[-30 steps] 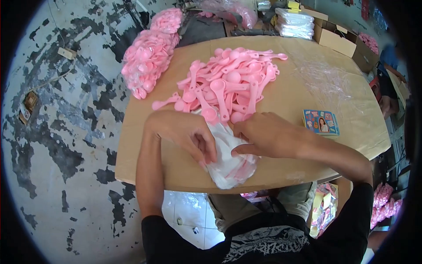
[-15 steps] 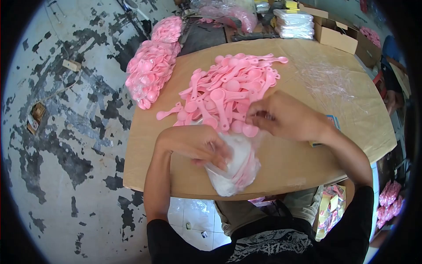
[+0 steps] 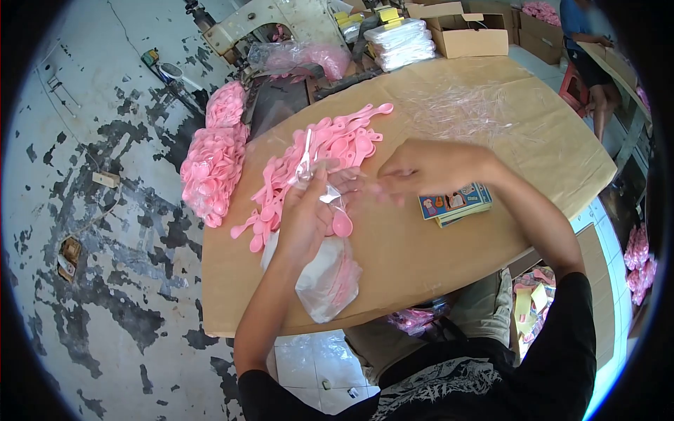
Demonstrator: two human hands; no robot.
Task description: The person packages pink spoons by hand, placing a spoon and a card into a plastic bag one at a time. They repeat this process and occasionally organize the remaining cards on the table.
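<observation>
Over the near edge of a pile of pink measuring spoons [image 3: 319, 144], my left hand [image 3: 305, 214] is raised, palm partly up, holding a shiny clear plastic bag [image 3: 304, 168]. My right hand [image 3: 439, 167] is just to its right with fingers curled into a pinch. Its fingertips are blurred, and a pinkish smear there cannot be made out. One loose pink spoon [image 3: 342, 223] shows beside my left palm. Below my left wrist lies a whitish plastic bag [image 3: 326, 288] with something pink inside. Printed blue-and-yellow cards [image 3: 456, 203] are stacked under my right forearm.
Large clear bags of pink spoons [image 3: 214, 168] lean at the table's left edge. Thin clear plastic sleeves [image 3: 456, 112] are spread at the back. Behind are a machine [image 3: 284, 24], packed plastic [image 3: 400, 45] and a cardboard box [image 3: 470, 38]. Another person [image 3: 593, 63] is at far right.
My left hand has risen from the whitish bag to the spoon pile and now holds clear plastic. My right hand has come away from the spoons. The view has turned, uncovering the card stack.
</observation>
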